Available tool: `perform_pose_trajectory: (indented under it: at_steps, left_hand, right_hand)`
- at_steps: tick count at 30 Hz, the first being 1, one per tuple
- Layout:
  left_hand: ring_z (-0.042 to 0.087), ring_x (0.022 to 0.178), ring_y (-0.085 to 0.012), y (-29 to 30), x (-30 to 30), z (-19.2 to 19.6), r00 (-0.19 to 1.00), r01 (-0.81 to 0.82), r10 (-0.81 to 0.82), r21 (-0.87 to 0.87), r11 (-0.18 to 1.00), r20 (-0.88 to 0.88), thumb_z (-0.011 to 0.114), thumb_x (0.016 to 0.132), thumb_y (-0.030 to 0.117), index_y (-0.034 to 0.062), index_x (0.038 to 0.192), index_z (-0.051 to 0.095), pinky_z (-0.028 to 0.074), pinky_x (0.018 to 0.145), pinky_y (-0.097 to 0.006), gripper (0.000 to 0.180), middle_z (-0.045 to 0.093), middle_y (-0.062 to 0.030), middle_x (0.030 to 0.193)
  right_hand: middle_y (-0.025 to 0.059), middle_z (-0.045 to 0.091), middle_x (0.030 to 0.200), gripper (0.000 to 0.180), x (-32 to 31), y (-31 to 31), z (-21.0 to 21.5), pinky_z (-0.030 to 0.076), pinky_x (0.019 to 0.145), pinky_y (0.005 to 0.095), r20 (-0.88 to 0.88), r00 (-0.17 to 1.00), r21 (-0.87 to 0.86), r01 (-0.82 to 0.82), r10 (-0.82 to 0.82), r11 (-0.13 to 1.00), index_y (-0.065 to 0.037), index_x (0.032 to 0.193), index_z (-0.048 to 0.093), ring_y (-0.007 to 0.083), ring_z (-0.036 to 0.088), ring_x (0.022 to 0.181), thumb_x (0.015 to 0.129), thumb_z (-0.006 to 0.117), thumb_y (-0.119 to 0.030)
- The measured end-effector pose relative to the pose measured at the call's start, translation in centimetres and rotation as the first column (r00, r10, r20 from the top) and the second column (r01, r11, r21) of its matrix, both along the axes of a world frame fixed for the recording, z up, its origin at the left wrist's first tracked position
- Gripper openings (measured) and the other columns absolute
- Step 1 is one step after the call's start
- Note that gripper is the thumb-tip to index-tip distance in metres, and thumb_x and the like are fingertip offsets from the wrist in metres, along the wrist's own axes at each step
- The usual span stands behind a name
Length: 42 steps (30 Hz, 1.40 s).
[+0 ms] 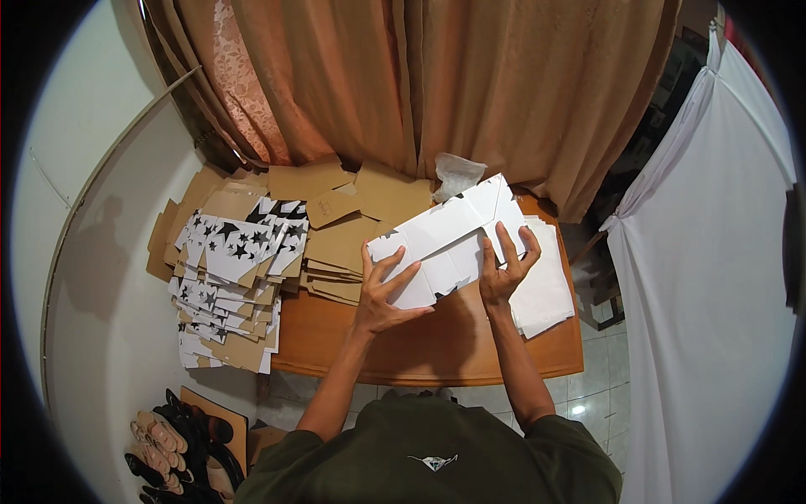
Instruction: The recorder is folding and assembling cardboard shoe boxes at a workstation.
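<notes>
Above the wooden table (336,345) I hold a partly folded white cardboard box (437,227), tilted with its right end higher in the view. Dark star prints show at some of its edges, and the fold lines of its panels are visible. My left hand (388,290) grips the left end, its fingers spread over the white panel. At the right end, my right hand (508,267) has its fingers on the side panel and flap. The thumbs are partly hard to make out against the box.
Star-printed white cardboard pieces (239,244) are piled at the left, beside flat brown cardboard sheets (336,244). White sheets (541,290) lie at the right, and a clear plastic bag (457,174) sits behind the box. Shoes (168,445) stand at lower left; a white cloth (688,252) hangs at right.
</notes>
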<state>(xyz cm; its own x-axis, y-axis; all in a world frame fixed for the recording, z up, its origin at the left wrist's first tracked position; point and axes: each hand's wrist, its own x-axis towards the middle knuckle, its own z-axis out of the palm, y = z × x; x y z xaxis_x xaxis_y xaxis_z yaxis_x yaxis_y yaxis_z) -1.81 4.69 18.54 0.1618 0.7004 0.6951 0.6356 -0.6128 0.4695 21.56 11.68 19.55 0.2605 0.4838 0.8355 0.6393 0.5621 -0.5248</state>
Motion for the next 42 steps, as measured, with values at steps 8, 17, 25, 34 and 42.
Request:
perform_pose_trajectory:
  at_steps: [8, 17, 25, 34, 42]
  left_hand:
    - [0.038, 0.144, -0.0429, -0.1, 0.4, 0.4, 0.997, -0.065, 0.066, 0.022, 0.998, -0.045, 0.096, 0.054, 0.05, 0.022, 0.125, 0.075, 0.008, 0.12, -0.074, 0.079, 0.047, -0.0219, 0.15]
    - [0.033, 0.145, -0.05, 0.3, -0.5, -0.6, 0.998, 0.064, -0.063, -0.057, 0.996, 0.005, 0.098, 0.053, 0.045, 0.0237, 0.122, 0.077, 0.011, 0.119, -0.074, 0.074, 0.042, -0.0224, 0.152]
    - [0.038, 0.141, -0.0486, -0.2, 0.3, -0.6, 0.993, -0.115, 0.114, 0.011, 0.993, 0.028, 0.097, 0.053, 0.044, 0.019, 0.118, 0.078, 0.016, 0.119, -0.073, 0.073, 0.047, -0.0245, 0.145]
    - [0.043, 0.138, -0.0474, -0.4, 0.0, 0.0, 0.986, -0.167, 0.168, 0.065, 0.984, -0.001, 0.097, 0.052, 0.043, 0.0142, 0.115, 0.078, 0.019, 0.119, -0.073, 0.072, 0.052, -0.0243, 0.14]
    - [0.042, 0.138, -0.0479, -0.4, -0.3, -0.4, 0.975, -0.202, 0.207, 0.064, 0.977, -0.086, 0.096, 0.053, 0.041, 0.0163, 0.115, 0.078, 0.021, 0.118, -0.074, 0.069, 0.054, -0.0226, 0.138]
  right_hand:
    - [0.0129, 0.046, 0.135, 0.035, 0.4, -0.2, 0.2, 0.038, 0.111, 0.0443, 0.036, 0.998, 0.008, -0.05, 0.05, 0.999, -0.008, 0.123, 0.075, 0.0313, 0.043, 0.131, 0.089, 0.08, -0.016]
    - [0.0147, 0.045, 0.133, 0.035, 0.1, -0.5, 0.0, 0.037, 0.111, 0.0458, 0.051, 0.999, -0.02, 0.015, -0.014, 1.0, -0.008, 0.124, 0.074, 0.0327, 0.041, 0.132, 0.09, 0.078, -0.013]
    - [0.0167, 0.054, 0.139, 0.034, 0.5, -0.5, 0.5, 0.032, 0.115, 0.0514, 0.106, 0.993, -0.009, -0.041, 0.041, 0.999, -0.006, 0.12, 0.074, 0.0359, 0.041, 0.135, 0.087, 0.079, -0.013]
    - [0.0096, 0.067, 0.127, 0.036, 2.2, -0.2, 1.5, 0.03, 0.114, 0.0509, 0.2, 0.956, -0.164, -0.183, 0.214, 0.969, -0.01, 0.119, 0.075, 0.0321, 0.044, 0.13, 0.083, 0.079, -0.011]
    - [0.0164, 0.05, 0.138, 0.05, 3.5, -0.7, 2.1, 0.039, 0.11, 0.0463, 0.354, 0.87, -0.45, -0.163, 0.344, 0.878, -0.026, 0.137, 0.068, 0.0358, 0.039, 0.128, 0.09, 0.071, -0.008]
